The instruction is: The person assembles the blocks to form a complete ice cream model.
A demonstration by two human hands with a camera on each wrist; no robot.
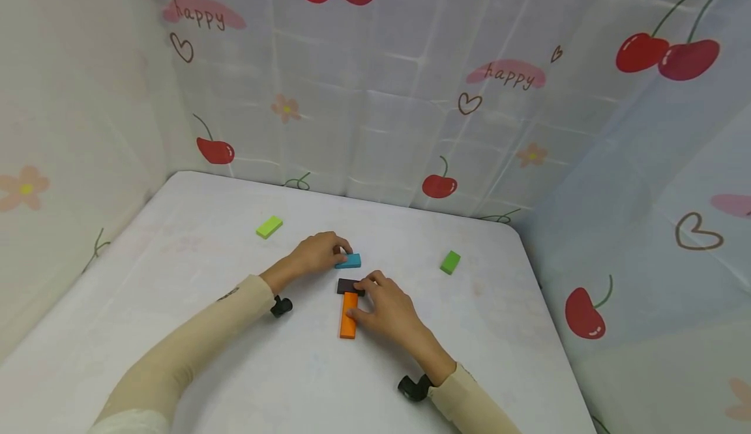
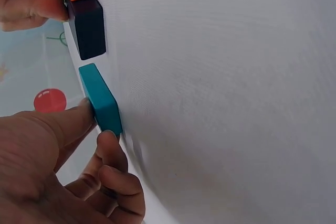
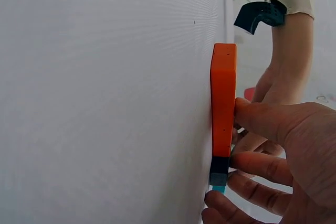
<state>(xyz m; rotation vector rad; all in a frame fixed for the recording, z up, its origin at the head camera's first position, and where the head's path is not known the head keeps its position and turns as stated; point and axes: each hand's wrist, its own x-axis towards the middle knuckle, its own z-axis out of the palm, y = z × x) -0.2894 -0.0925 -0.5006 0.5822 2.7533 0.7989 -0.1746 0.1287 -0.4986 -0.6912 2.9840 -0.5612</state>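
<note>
My left hand (image 1: 315, 253) pinches a flat blue block (image 1: 352, 261) between thumb and fingertips, low over the white table. Just nearer than it, a black block (image 1: 345, 286) lies crosswise against the far end of a long orange block (image 1: 348, 323), forming a T. My right hand (image 1: 390, 309) touches both: its thumb rests along the orange block's right side, and fingertips meet the right end of the black block. In the left wrist view, a small gap separates the blue block (image 2: 100, 95) from the black block (image 2: 89, 30).
A light green block (image 1: 270, 227) lies at the back left of the white table (image 1: 281, 369), and a darker green block (image 1: 450, 262) at the right. Printed curtains (image 1: 375, 95) rise behind the table and along its sides. Black wrist cameras (image 1: 414, 388) sit under the forearms.
</note>
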